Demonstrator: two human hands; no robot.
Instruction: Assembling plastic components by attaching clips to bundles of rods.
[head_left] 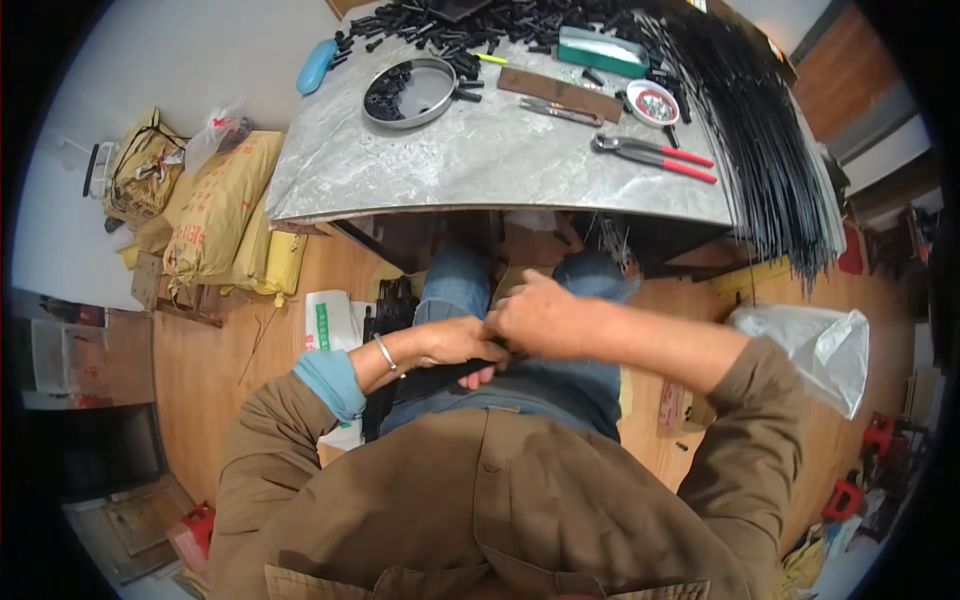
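Note:
Both of my hands meet over my lap, above my jeans. My left hand is closed, with a silver bangle on its wrist. From under it a dark, strip-like thing runs back toward my left side; its kind I cannot make out. My right hand sits just over the left fingers, its own fingers curled in and slightly blurred. Whatever they pinch is hidden. Ahead stands a grey marble-patterned table, its front edge just beyond my knees.
On the table are a round metal dish with small black parts, red-handled pincers, tweezers, a brown block, a green box and loose black pieces. Long black rods overhang its right edge. Yellow sacks stand left.

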